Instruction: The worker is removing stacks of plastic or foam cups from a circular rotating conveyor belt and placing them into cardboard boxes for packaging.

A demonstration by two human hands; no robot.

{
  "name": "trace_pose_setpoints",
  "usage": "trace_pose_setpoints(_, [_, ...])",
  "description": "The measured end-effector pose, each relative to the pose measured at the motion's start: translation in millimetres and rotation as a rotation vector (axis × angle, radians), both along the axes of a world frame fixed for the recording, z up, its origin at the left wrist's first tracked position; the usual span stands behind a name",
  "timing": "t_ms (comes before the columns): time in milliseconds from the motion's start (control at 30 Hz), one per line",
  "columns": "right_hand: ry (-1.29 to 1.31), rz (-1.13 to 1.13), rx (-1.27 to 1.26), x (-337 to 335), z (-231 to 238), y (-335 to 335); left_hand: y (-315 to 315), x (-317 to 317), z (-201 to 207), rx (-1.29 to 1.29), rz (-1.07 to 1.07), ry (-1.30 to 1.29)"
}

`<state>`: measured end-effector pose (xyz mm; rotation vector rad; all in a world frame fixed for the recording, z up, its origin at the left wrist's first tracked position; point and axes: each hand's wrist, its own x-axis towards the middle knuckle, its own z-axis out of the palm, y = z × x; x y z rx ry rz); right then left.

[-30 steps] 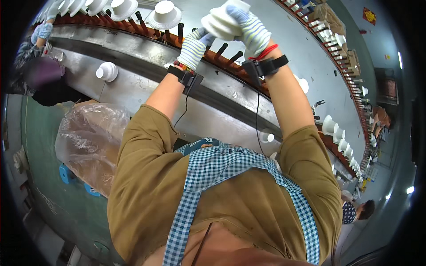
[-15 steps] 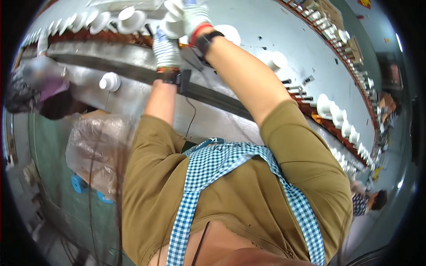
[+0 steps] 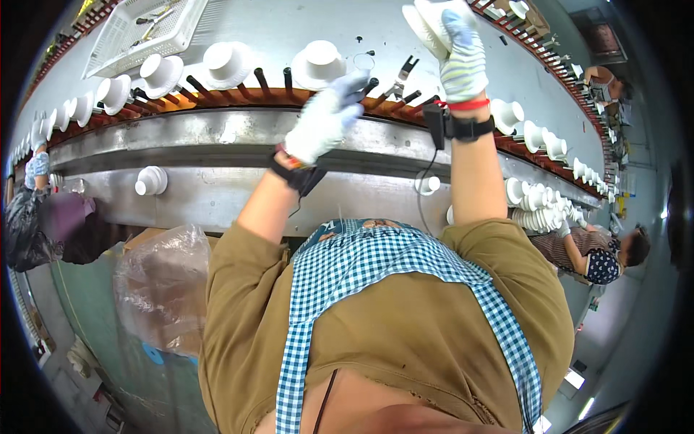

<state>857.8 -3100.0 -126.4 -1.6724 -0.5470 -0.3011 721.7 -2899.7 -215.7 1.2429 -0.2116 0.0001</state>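
Evidently, the right hand (image 3: 463, 66) clasped white cups (image 3: 425, 30) toward the table's (image 3: 271, 32) far side, while the left hand (image 3: 322, 121), fingers loosely parted and seemingly empty, hovered near a peg (image 3: 371, 84). A light hold, rims clear of pegs, seemed wisest.

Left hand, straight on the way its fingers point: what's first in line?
Likely the dark peg, just up and right of the left hand. Depth is unclear: it might pass over it.
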Motion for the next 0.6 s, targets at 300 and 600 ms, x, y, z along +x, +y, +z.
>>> trace_pose_setpoints(300, [0.877, 0.5, 0.345, 18, -65, -41, -58, 43, -48, 0.479, 0.204, -0.178])
trace_pose_setpoints(600, [0.655, 0.595, 0.183, 13, -74, -33, -82, 36, -61, 0.362, 0.297, -0.168])
